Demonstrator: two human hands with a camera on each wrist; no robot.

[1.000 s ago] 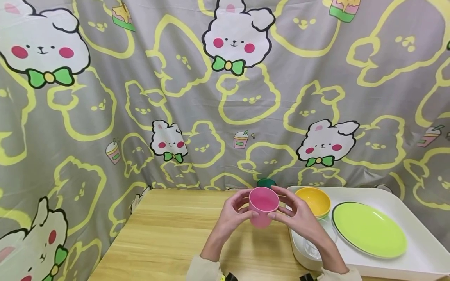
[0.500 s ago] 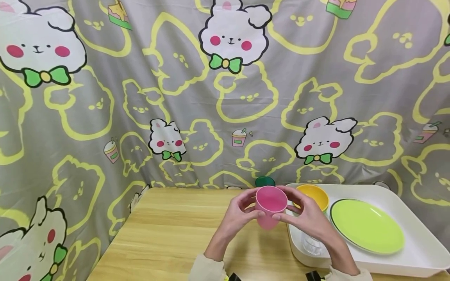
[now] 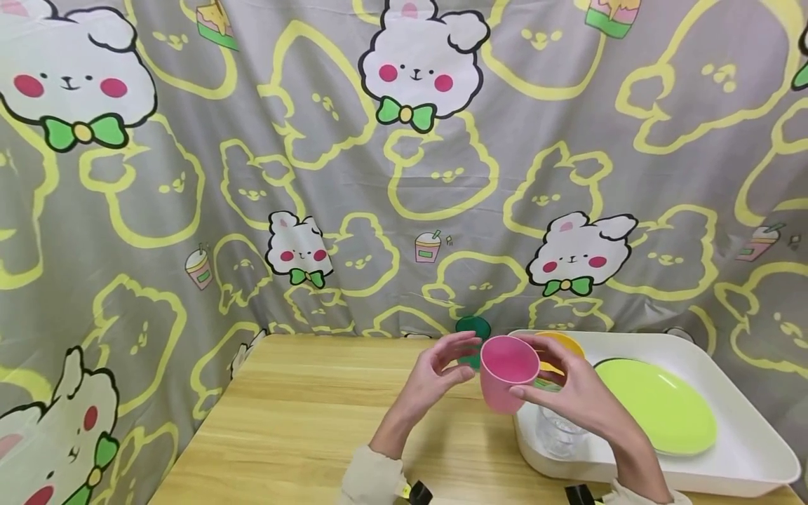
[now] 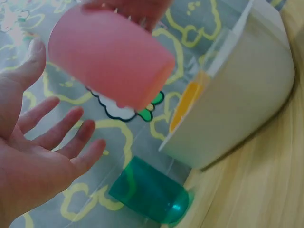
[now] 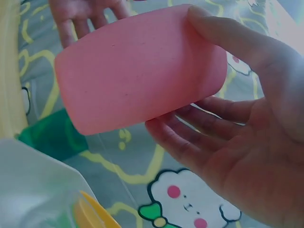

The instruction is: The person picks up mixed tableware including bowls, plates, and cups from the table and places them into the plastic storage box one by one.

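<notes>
A pink cup (image 3: 505, 372) is held up above the table by my right hand (image 3: 577, 386), thumb on the near side and fingers round the far side. It tilts slightly in the head view. My left hand (image 3: 435, 375) is just left of the cup, fingers spread and apart from it; the left wrist view shows the gap between the left hand (image 4: 47, 142) and the cup (image 4: 109, 57). Behind the hands, a green see-through cup (image 4: 149, 190) stands on the table by the curtain, partly covered by the left hand in the head view.
On the right, a white tray (image 3: 757, 449) holds a lime-green plate (image 3: 669, 410), an orange bowl (image 3: 564, 344) partly behind the right hand, and a clear glass (image 3: 558, 438). The wooden table (image 3: 303, 407) stretches left. A patterned curtain (image 3: 353, 189) hangs along its back.
The pink cup has moved right toward the tray. My left hand has let go of it, while my right hand keeps holding it. More of the green cup shows now.
</notes>
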